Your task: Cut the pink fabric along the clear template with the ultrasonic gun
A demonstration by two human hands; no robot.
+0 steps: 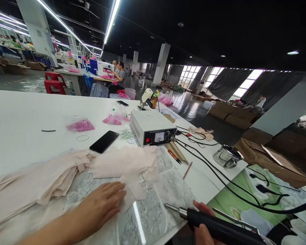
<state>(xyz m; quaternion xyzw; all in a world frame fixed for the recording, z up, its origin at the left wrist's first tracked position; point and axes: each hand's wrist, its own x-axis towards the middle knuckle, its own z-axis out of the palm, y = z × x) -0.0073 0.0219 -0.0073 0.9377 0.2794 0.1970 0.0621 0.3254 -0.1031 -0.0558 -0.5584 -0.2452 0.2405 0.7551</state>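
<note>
My left hand [102, 200] lies flat, its fingers stretched out at the edge of a thin pale pink fabric piece [124, 161] on a clear, grey-patterned sheet [148, 217]. My right hand [204, 233] is wrapped round a thick black pen-shaped tool [214, 224]. Its bare metal tip points left, just over the sheet and apart from the fabric. A slim metal strip [234, 217] runs beside the tool; I cannot tell what it is. More layered pale pink fabric [40, 183] lies to the left of my left hand.
Behind the fabric stand a control box [158, 134] with a dial and a black phone [104, 141]. Orange-handled thread snips [174, 156], black cables [209, 163] and a lidded glass mug [228, 156] are at right. Bags of pink pieces [80, 125] lie further back. People sit beyond.
</note>
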